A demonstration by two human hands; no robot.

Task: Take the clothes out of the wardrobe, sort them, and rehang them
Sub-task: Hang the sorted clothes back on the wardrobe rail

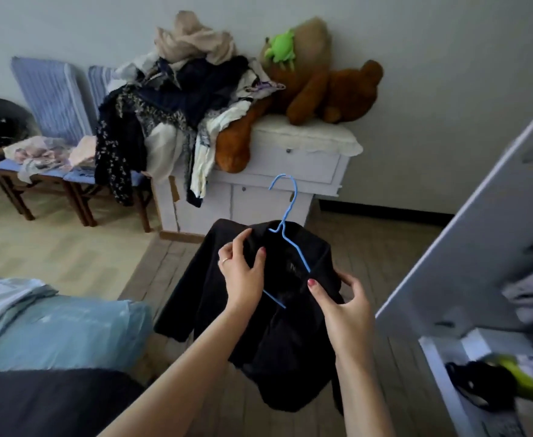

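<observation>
Jacket: a black jacket (290,326) is held up in the air over the wood floor (400,263), in front of the person, with a blue hanger (292,247) partly tucked inside it.
Hanger: the hook is pointed up and away, and one thin arm is seen lying across the dark cloth.
Left hand: the left hand (243,272) is curled round the jacket's collar, near the neck of the hanger. A ring is worn on one finger.
Right hand: the right hand (344,301) is closed on the jacket's other shoulder, with cloth pinched between thumb and fingers.
Bed: a light blue cover (57,329) is seen low on the left, with something dark just below it.
Wardrobe: a white door (479,216) is stood open on the right. Blurry things are kept on the shelves behind it.
Dresser: a white dresser (290,171) is set against the far wall.
Pile: a big heap of clothes (170,99) is stacked on the dresser and is hung over its side.
Toys: a brown teddy bear (331,93) is laid on the dresser top, and a green toy (281,47) is perched higher up.
Chairs: two chairs with blue striped pads (50,93) are placed at the far left, with pale clothes dropped on the seats.
</observation>
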